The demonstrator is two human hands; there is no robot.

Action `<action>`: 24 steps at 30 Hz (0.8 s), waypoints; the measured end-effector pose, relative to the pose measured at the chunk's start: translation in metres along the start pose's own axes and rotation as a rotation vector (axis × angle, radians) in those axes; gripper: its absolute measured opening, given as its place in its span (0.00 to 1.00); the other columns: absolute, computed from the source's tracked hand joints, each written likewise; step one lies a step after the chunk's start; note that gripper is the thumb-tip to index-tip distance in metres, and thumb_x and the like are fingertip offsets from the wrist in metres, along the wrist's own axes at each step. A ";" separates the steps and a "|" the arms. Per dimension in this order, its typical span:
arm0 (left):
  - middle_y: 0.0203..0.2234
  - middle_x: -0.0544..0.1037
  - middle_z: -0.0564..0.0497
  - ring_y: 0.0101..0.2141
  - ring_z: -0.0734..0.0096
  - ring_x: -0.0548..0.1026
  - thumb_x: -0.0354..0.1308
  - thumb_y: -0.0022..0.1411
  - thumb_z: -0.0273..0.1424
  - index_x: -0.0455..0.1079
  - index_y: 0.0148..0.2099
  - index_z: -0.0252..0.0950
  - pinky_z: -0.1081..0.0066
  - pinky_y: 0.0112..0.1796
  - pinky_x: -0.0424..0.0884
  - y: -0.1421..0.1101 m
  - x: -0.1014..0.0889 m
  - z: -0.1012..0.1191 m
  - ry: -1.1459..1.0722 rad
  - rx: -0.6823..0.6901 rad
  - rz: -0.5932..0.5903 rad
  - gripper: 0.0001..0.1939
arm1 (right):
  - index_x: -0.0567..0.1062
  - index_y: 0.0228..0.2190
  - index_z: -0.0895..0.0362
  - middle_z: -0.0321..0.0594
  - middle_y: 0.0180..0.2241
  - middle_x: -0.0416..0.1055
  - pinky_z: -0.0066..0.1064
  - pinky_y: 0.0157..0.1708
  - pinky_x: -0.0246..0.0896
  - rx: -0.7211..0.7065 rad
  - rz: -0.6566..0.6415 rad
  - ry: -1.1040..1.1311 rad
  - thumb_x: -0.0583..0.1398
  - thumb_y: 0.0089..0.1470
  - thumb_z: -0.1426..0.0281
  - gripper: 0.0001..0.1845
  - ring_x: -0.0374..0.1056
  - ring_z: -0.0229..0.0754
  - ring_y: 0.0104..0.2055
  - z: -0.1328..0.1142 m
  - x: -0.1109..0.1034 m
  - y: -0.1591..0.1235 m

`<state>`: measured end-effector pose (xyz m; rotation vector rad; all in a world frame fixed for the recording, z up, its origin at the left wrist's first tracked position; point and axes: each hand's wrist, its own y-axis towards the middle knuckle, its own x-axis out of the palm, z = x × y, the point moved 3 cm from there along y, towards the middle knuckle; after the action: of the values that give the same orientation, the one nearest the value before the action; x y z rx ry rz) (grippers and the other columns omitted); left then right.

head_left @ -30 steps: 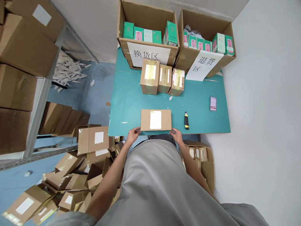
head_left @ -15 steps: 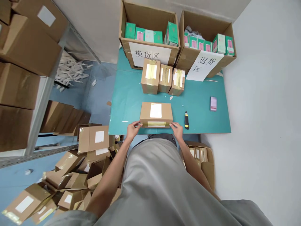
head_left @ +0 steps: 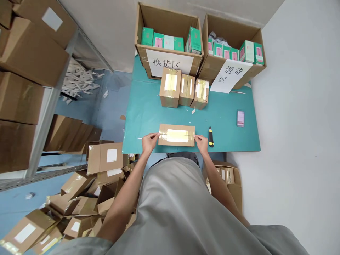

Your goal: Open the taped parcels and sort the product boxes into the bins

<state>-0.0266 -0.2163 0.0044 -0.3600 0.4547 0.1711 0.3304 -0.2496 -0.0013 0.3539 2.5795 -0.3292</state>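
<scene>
A long brown cardboard box [head_left: 163,141] lies near the front edge of the green table. Its upper face carries a white label under shiny yellowish tape. My left hand [head_left: 149,142] grips the box's left end, fingers pinched at the corner. At the right end, my right hand [head_left: 202,143] pinches the opposite side in the same way. Just right of that hand lies a yellow and black utility knife [head_left: 210,136]. Behind the box stand three smaller taped cartons, among them a taller left carton [head_left: 170,88].
Two open cardboard boxes stand at the back, a left one [head_left: 170,63] and a right one [head_left: 212,69], holding green packs. A phone-like object [head_left: 240,118] rests on the green table [head_left: 228,106]. Opened cartons [head_left: 79,209] pile up on the floor at left beside a metal shelf [head_left: 50,117].
The box has been tipped over between my hands: the taped label that faced me now faces up, and the plain white label is out of sight. Both hands have risen slightly.
</scene>
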 end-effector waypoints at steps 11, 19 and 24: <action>0.47 0.89 0.39 0.46 0.50 0.87 0.62 0.66 0.45 0.86 0.49 0.35 0.54 0.55 0.81 -0.007 0.005 -0.059 -0.095 -0.126 -0.068 0.21 | 0.89 0.45 0.57 0.51 0.44 0.85 0.45 0.44 0.78 0.102 -0.045 0.134 0.60 0.60 0.42 0.34 0.80 0.54 0.39 0.046 0.001 -0.016; 0.61 0.83 0.37 0.53 0.48 0.85 0.68 0.55 0.32 0.79 0.64 0.36 0.50 0.57 0.82 -0.030 0.019 -0.075 -0.099 -0.140 -0.204 0.33 | 0.87 0.54 0.56 0.46 0.50 0.85 0.42 0.46 0.77 0.170 -0.169 0.071 0.67 0.50 0.51 0.34 0.76 0.47 0.37 0.062 0.019 -0.053; 0.62 0.82 0.36 0.58 0.46 0.82 0.66 0.53 0.32 0.77 0.66 0.35 0.50 0.58 0.81 -0.027 0.023 -0.058 -0.173 -0.091 -0.254 0.36 | 0.88 0.48 0.58 0.52 0.51 0.84 0.45 0.53 0.78 0.115 -0.192 0.126 0.69 0.50 0.48 0.32 0.79 0.54 0.47 0.045 0.025 -0.046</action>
<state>-0.0222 -0.2608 -0.0464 -0.4844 0.2281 -0.0244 0.3154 -0.3013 -0.0444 0.1723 2.7312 -0.5414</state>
